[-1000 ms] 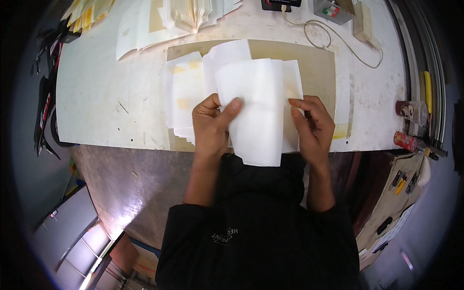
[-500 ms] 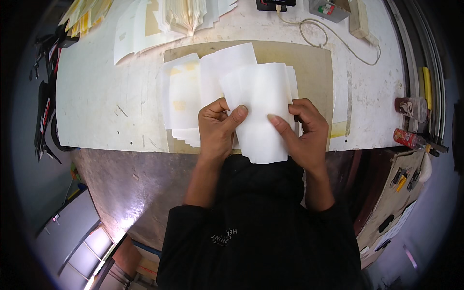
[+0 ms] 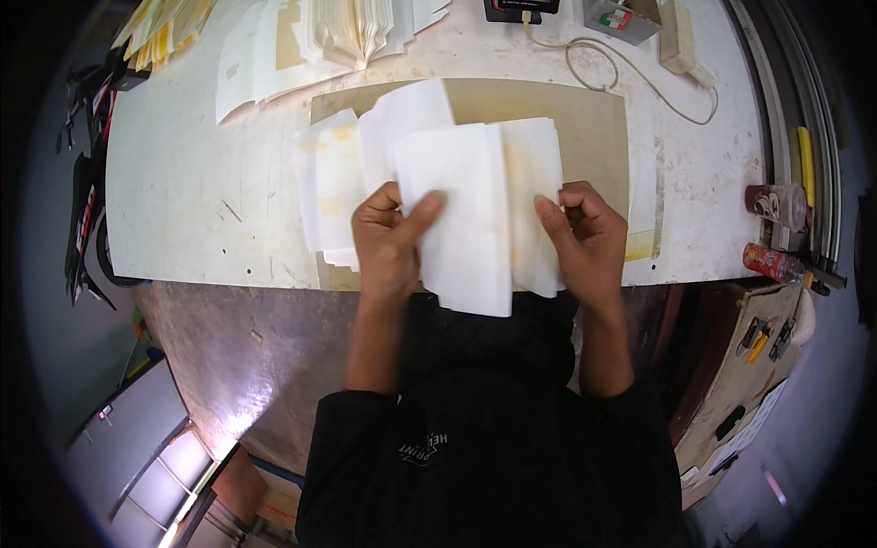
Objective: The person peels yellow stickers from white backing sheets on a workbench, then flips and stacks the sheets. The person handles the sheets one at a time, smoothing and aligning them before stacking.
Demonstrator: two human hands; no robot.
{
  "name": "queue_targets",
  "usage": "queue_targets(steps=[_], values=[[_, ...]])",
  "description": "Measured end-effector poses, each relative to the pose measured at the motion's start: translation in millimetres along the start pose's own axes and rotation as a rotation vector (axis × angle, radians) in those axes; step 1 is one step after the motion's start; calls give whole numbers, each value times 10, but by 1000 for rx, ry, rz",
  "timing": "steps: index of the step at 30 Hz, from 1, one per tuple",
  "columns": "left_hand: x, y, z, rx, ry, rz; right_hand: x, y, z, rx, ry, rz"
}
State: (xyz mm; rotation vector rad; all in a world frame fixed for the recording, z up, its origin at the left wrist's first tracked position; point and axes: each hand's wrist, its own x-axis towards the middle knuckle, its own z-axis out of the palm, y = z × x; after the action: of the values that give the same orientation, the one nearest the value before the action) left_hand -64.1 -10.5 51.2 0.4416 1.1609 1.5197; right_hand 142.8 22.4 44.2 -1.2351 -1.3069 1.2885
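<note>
My left hand (image 3: 395,239) pinches the left edge of a few white paper sheets (image 3: 461,219), its thumb on top. Closed on the right edge of another white sheet with faint yellow patches (image 3: 533,183) is my right hand (image 3: 586,239). The two lots of paper overlap near the middle, above the table's front edge. Behind my left hand lie more loose white sheets (image 3: 402,119) and a yellow-stained paper stack (image 3: 329,196). My palms hide part of the paper edges.
A tan board (image 3: 585,119) lies on the white table (image 3: 201,192). Farther back sit a fanned paper stack (image 3: 352,27), a clear box (image 3: 626,18) and a cable (image 3: 571,68). A cup (image 3: 772,203) and a bottle (image 3: 772,262) stand at the right edge.
My left hand has moved left with its sheets, and my right hand slightly right. The held paper has parted, uncovering a yellow-patched sheet. The stack behind has shifted left.
</note>
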Motion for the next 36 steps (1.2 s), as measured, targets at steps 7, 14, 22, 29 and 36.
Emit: queue_targets(steps=[7, 14, 22, 29, 36], values=[[-21, -144, 36, -9, -41, 14, -29, -117, 18, -101, -71, -36], [51, -56, -96, 2, -1, 41, 15, -79, -44, -8, -74, -64], [20, -187, 28, -8, -17, 56, -8, 23, -22, 72, -80, 4], [63, -166, -142, -103, -56, 23, 8, 14, -96, 50, 4, 77], [15, -175, 61, -109, -47, 15, -37, -140, 44, -54, -27, -105]])
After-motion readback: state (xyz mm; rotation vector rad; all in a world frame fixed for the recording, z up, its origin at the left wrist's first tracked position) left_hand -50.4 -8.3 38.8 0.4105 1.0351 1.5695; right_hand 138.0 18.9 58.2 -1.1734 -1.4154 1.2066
